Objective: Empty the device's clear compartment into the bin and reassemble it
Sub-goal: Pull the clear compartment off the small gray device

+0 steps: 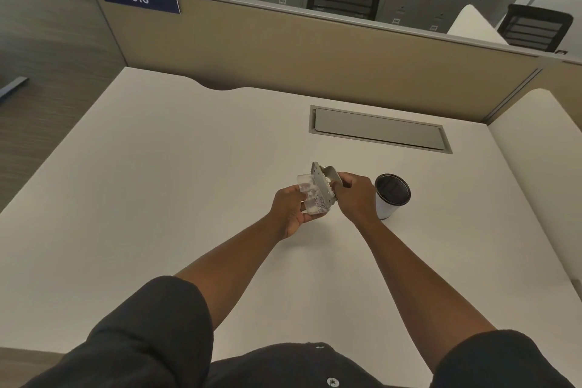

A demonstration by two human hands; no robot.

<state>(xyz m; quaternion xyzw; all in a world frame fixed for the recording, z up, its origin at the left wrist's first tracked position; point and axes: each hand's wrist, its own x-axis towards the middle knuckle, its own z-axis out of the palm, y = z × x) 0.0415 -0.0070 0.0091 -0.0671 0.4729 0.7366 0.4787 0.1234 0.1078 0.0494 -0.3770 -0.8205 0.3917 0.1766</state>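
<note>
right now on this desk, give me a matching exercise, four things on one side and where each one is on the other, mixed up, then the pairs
Things:
1. clear compartment
2. metal body
3. bin
4. cable hatch

Places:
A. set flush into the desk, near the partition
B. held in the left hand
C. standing on the desk beside the right hand
D. gripped by the right hand's fingers

Pairs: 1-B, 2-D, 3-C, 4-A
</note>
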